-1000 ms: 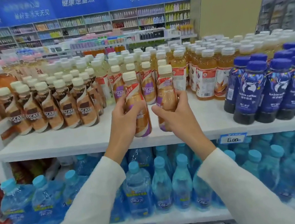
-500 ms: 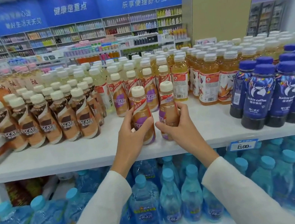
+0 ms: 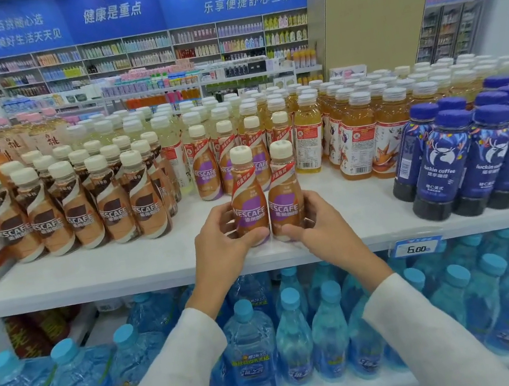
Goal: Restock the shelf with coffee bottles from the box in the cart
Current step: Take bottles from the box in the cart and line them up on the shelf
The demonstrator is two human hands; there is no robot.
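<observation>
While upright (touching), two coffee bottles sit gripped.

Blue banners top far wall shelves; beige pillar right.

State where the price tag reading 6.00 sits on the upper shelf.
In the head view, the price tag hangs on the upper shelf's front edge, right of the right hand, below the dark blue bottles.
</observation>
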